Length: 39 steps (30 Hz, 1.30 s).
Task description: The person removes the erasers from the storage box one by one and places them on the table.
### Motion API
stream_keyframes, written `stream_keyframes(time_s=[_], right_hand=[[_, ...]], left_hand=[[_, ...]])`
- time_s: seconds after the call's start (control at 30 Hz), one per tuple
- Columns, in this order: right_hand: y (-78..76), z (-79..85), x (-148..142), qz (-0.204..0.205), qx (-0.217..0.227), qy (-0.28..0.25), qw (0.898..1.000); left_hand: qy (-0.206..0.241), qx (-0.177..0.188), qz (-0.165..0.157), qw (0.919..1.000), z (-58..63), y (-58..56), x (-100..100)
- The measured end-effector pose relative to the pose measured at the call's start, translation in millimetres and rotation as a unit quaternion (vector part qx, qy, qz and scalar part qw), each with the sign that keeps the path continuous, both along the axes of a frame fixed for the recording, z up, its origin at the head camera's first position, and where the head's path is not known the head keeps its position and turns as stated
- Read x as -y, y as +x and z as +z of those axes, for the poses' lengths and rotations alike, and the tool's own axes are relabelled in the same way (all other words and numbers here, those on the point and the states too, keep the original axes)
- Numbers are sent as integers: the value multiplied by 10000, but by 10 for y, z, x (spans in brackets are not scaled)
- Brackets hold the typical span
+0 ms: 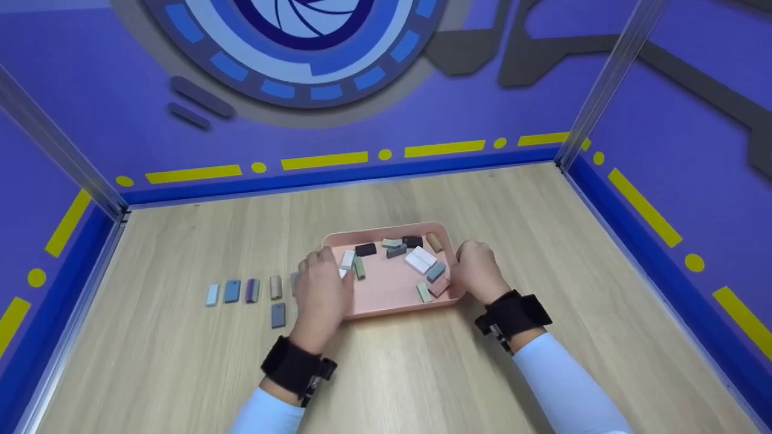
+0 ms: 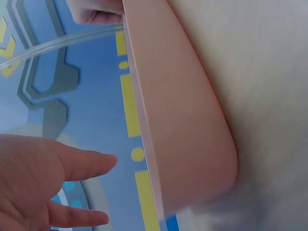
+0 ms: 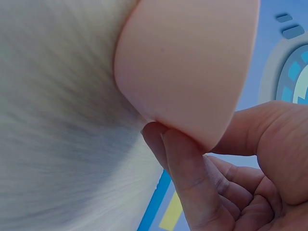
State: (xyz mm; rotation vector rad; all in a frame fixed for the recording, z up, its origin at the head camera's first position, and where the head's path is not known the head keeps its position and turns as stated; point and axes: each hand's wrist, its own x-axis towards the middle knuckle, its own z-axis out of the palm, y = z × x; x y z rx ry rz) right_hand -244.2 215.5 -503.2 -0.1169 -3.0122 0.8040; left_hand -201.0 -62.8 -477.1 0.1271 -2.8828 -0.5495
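Note:
A shallow pink tray (image 1: 386, 289) sits on the table with several small blocks inside, among them white blocks (image 1: 420, 260), a black block (image 1: 365, 249) and a green block (image 1: 359, 267). At the tray's right end, my right hand (image 1: 482, 271) pinches the wall; in the right wrist view the thumb is over the rim and fingertips (image 3: 185, 159) press the outside. My left hand (image 1: 322, 286) hovers at the left end, its thumb and finger spread apart in the left wrist view, clear of the tray wall (image 2: 183, 120). It partly covers blocks beneath.
Left of the tray, small blocks stand in a row on the wooden table (image 1: 169, 349): light blue (image 1: 212, 295), blue (image 1: 232, 291), purple and green (image 1: 252, 290), beige (image 1: 275, 287). A slate block (image 1: 278, 315) lies nearer. Blue-purple panels (image 1: 338, 135) enclose the back and sides.

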Motion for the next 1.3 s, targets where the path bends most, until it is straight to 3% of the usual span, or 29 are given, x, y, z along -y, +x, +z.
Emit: stream_keyframes(time_s=[0.23, 0.5, 0.8, 1.3], right_hand=[[-1, 6, 21, -59, 135, 17, 9999], [2, 1, 44, 1, -44, 104, 9999], [3, -10, 36, -15, 50, 79, 10000], [1, 19, 7, -116, 328, -51, 9994]], left_hand=[[222, 27, -153, 9996, -47, -129, -229], [371, 185, 7, 9991, -143, -273, -291], [182, 193, -474, 9985, -294, -319, -331], [-146, -62, -684, 9975, -371, -369, -347]])
